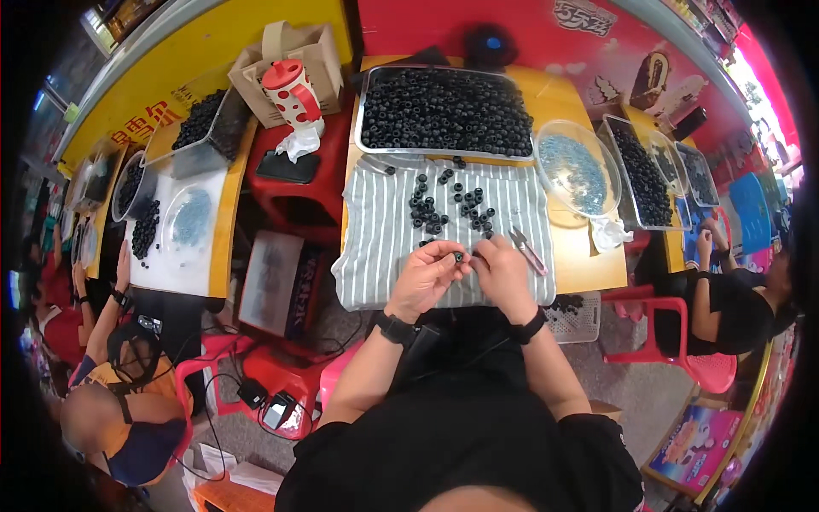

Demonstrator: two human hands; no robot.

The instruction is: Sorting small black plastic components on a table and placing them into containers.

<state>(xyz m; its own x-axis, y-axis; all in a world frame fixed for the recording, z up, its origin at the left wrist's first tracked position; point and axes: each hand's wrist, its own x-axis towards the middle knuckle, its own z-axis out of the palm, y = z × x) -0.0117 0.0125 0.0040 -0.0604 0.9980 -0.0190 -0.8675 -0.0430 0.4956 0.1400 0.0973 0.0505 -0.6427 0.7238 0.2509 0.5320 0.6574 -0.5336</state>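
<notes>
My left hand [426,277] pinches a small black ring-shaped part [459,257] between thumb and fingers, its hole facing up. Close beside it, my right hand [503,273] has thumb and fingertips pressed together; whatever they hold is too small to make out. Both hands are over a grey-and-white striped cloth [367,247] on the table. Loose black ring-shaped parts [429,209] lie scattered on the cloth just beyond my fingers. To the right of my right hand rests a pair of small snips [529,253].
A clear tray [444,155] heaped with black parts stands behind the cloth. Right of it are a round tub [616,183] of tiny clear-blue pieces and crumpled tissue [609,235]. A red stool [299,192] holds a phone and a dotted cup. Other people sit at tables either side.
</notes>
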